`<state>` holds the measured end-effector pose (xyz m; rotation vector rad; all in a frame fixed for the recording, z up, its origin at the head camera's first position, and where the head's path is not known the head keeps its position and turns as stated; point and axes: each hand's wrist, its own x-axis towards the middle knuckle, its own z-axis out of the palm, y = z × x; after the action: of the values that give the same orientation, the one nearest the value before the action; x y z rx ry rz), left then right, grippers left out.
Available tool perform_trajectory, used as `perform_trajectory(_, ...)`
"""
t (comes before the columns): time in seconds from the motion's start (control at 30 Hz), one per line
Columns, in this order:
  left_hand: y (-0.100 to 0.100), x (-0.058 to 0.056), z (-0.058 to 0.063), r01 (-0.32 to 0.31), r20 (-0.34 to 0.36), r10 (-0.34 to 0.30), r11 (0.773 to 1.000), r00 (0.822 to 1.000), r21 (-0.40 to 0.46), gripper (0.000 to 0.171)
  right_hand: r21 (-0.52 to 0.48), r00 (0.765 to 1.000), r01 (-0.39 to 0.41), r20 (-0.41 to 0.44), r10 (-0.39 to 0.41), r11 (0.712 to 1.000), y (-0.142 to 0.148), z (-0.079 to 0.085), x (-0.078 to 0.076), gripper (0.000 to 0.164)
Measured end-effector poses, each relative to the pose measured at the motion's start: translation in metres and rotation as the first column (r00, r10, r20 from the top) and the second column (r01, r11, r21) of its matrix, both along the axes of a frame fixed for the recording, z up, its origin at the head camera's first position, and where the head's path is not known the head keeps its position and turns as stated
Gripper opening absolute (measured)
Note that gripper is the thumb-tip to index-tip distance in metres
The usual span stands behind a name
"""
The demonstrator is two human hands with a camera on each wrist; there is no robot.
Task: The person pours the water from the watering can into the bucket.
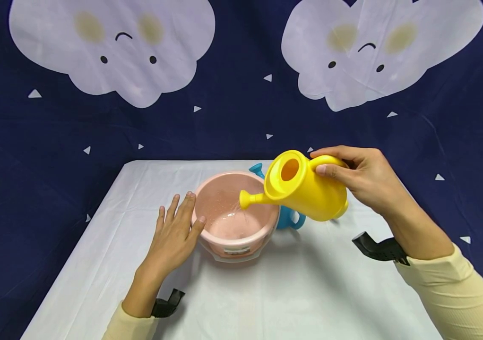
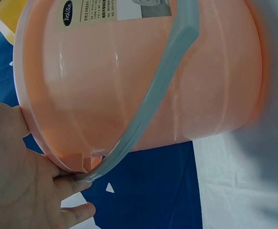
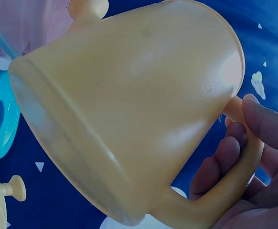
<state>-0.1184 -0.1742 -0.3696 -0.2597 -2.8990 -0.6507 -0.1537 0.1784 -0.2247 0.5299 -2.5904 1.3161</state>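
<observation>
My right hand (image 1: 371, 177) grips the handle of a yellow watering can (image 1: 309, 193), its fingers curled round the loop in the right wrist view. The can is tipped left, its spout over a pink bucket (image 1: 235, 241), and thin streams of water fall from the spout into it. A little water (image 1: 230, 222) shines on the bucket's bottom. My left hand (image 1: 173, 238), fingers straight and spread, rests against the bucket's left rim. In the left wrist view, the bucket's grey handle (image 2: 153, 100) hangs down across its side, close to my fingers.
Behind the bucket's right side stands a blue watering can (image 1: 286, 218), partly hidden. A pale yellow spout (image 3: 15, 188) shows at the lower left of the right wrist view. White cloth covers the table (image 1: 97, 264); a dark blue cloud-print cloth (image 1: 241, 127) lies beyond its far edge.
</observation>
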Motion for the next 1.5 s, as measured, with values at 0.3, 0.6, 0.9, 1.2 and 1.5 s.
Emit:
perform_trajectory(0.3, 0.0002, 0.0001, 0.0006, -0.002, -0.012, 0.002, 1.000, 1.000, 0.002, 0.064, -0.006, 1.000, -0.022, -0.007, 0.022, 1.000, -0.0019, 0.0022, 0.0007, 0.029)
perform_trajectory(0.6, 0.0002, -0.0001, 0.0024, -0.001, -0.015, 0.001, 1.000, 1.000, 0.001, 0.064, -0.009, 0.999, -0.034, -0.023, 0.033, 0.999, -0.0021, 0.0029, 0.0003, 0.028)
perform_trajectory(0.9, 0.0004, -0.0006, 0.0017, -0.005, -0.013, 0.005, 1.000, 1.000, 0.004, 0.063, 0.003, 0.999, -0.031, -0.028, 0.031, 1.000, -0.0024, 0.0041, -0.0006, 0.027)
perform_trajectory(1.2, 0.0000, -0.0001, 0.0006, -0.006, -0.013, 0.006, 1.000, 1.000, 0.003, 0.063, 0.011, 0.999, -0.030, -0.026, 0.030, 0.999, -0.0028, 0.0051, -0.0001, 0.028)
perform_trajectory(1.5, -0.0002, 0.0005, -0.0005, -0.004, -0.012, 0.005, 1.000, 1.000, 0.001, 0.064, 0.010, 0.999, -0.029, -0.037, 0.029, 1.000, -0.0037, 0.0068, -0.0004, 0.028)
